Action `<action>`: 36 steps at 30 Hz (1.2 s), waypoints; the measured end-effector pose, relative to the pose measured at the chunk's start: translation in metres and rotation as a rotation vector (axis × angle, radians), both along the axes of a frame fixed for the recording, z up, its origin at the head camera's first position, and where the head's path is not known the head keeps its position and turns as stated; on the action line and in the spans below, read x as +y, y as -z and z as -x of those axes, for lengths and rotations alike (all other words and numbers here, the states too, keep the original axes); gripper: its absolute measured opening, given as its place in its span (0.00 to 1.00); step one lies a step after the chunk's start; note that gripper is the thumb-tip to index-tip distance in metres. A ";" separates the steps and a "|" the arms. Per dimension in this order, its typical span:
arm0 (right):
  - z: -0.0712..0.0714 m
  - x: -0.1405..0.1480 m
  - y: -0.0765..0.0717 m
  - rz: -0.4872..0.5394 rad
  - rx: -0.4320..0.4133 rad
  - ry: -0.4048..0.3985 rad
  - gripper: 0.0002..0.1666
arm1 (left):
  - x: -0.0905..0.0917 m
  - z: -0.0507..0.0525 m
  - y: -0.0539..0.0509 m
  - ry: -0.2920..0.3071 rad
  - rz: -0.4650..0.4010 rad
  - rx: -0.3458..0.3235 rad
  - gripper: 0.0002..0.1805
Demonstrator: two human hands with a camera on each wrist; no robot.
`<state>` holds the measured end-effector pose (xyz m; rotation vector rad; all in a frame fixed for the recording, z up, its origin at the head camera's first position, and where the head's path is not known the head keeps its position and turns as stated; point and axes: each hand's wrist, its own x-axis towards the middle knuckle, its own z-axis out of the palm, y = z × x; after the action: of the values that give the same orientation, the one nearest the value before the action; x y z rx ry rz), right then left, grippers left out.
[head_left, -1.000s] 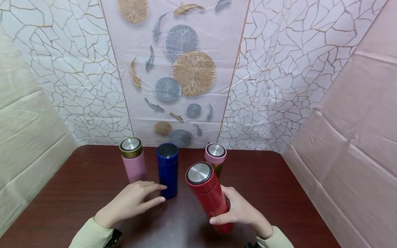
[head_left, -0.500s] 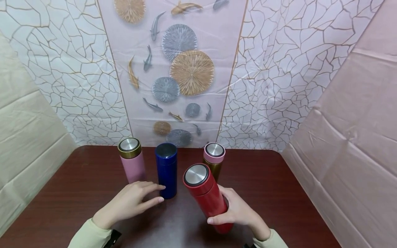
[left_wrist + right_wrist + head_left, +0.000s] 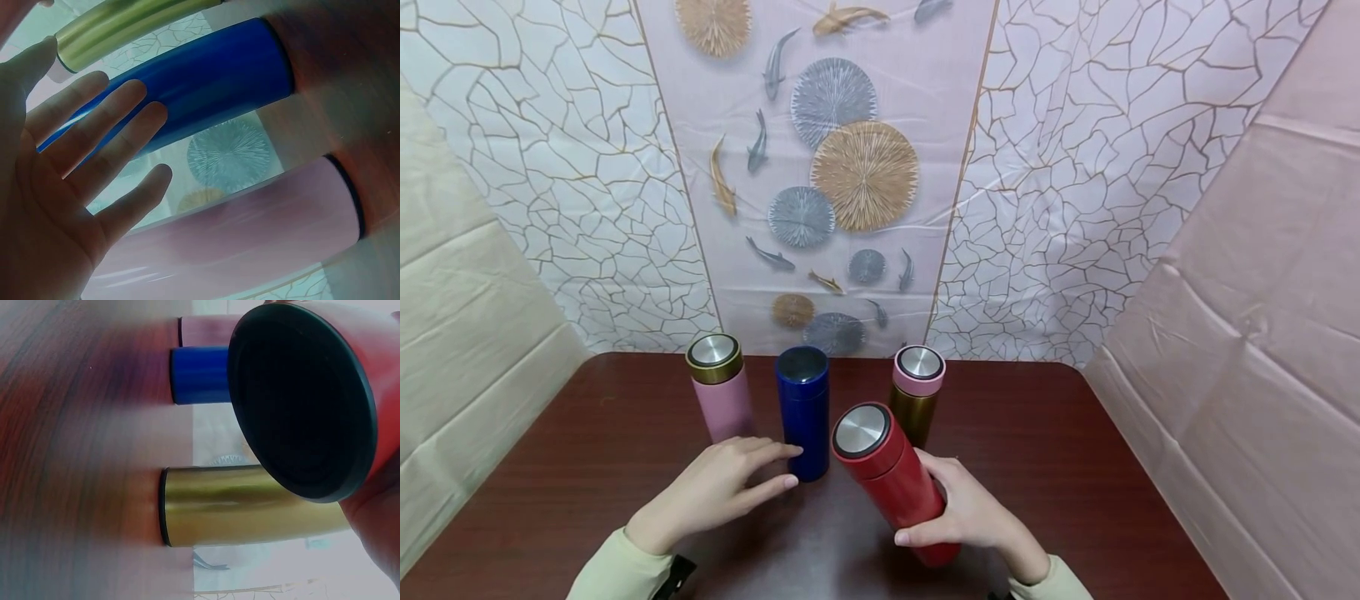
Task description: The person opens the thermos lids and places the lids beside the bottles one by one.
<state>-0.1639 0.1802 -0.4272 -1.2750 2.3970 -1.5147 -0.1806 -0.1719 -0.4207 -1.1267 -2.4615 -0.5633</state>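
Observation:
My right hand (image 3: 966,506) grips the lower part of a red thermos bottle (image 3: 901,483), which leans to the left with its silver lid up. In the right wrist view the black base (image 3: 306,406) of that bottle shows, raised off the table. My left hand (image 3: 718,487) is spread, fingers extended and holding nothing, just in front of a blue thermos bottle (image 3: 805,425); whether the fingertips touch it I cannot tell. A pink thermos bottle (image 3: 725,404) with a gold collar stands behind the left hand, its lower part hidden in the head view.
A gold thermos bottle (image 3: 912,412) with a pink collar stands upright behind the red one, partly covered by it. All stand on a dark red-brown table (image 3: 1037,450). Patterned cloth (image 3: 1045,208) hangs behind, with plain cloth at both sides.
The red thermos bottle has tilted further left, its lid end moving left and slightly down, with my right hand shifting a little left. My left hand has stayed almost still.

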 end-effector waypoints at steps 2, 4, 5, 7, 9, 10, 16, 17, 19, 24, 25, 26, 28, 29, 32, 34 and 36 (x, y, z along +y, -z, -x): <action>0.000 0.000 0.000 -0.003 -0.003 0.000 0.37 | -0.001 0.000 -0.004 -0.009 -0.010 0.006 0.19; 0.000 -0.001 0.000 -0.009 -0.007 0.001 0.37 | -0.002 -0.001 -0.009 -0.016 -0.026 0.015 0.19; 0.000 -0.001 0.000 -0.012 -0.006 0.001 0.37 | -0.002 -0.001 -0.012 -0.018 -0.035 0.022 0.19; 0.000 -0.001 0.000 -0.018 -0.006 -0.001 0.36 | -0.003 -0.002 -0.017 -0.021 -0.052 0.040 0.19; 0.000 -0.001 0.000 -0.021 -0.007 -0.006 0.35 | -0.004 -0.003 -0.022 -0.016 -0.070 0.055 0.19; -0.001 -0.001 0.000 -0.022 -0.008 -0.008 0.35 | -0.004 -0.003 -0.025 -0.013 -0.075 0.064 0.19; 0.000 -0.003 0.005 -0.024 -0.022 -0.029 0.33 | 0.000 -0.007 -0.038 0.029 -0.092 0.061 0.21; 0.000 -0.004 0.005 -0.025 -0.026 -0.033 0.33 | 0.002 -0.008 -0.041 0.040 -0.094 0.045 0.21; 0.000 -0.005 0.007 -0.032 -0.037 -0.037 0.33 | 0.005 -0.012 -0.046 0.071 -0.104 0.004 0.23; -0.002 -0.008 0.008 -0.054 -0.084 -0.041 0.32 | 0.013 -0.023 -0.062 0.172 -0.144 -0.103 0.30; -0.002 -0.009 0.008 -0.058 -0.094 -0.043 0.32 | 0.014 -0.025 -0.065 0.193 -0.151 -0.112 0.31; -0.002 -0.010 0.008 -0.060 -0.099 -0.047 0.32 | 0.016 -0.027 -0.067 0.208 -0.153 -0.117 0.32; -0.001 -0.011 0.009 -0.066 -0.105 -0.052 0.33 | 0.019 -0.030 -0.071 0.240 -0.157 -0.106 0.35; -0.002 -0.011 0.009 -0.068 -0.113 -0.055 0.33 | 0.021 -0.032 -0.072 0.255 -0.158 -0.097 0.35; -0.001 -0.012 0.012 -0.069 -0.116 -0.073 0.35 | 0.026 -0.035 -0.074 0.290 -0.159 -0.057 0.37; -0.002 -0.012 0.013 -0.069 -0.123 -0.080 0.36 | 0.028 -0.036 -0.074 0.299 -0.156 -0.049 0.38; -0.003 -0.013 0.014 -0.071 -0.125 -0.086 0.36 | 0.030 -0.037 -0.073 0.307 -0.149 -0.055 0.39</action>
<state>-0.1614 0.1675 -0.4412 -1.2151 2.2667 -1.4283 -0.1439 -0.1424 -0.3473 -1.4532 -2.2588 -0.8614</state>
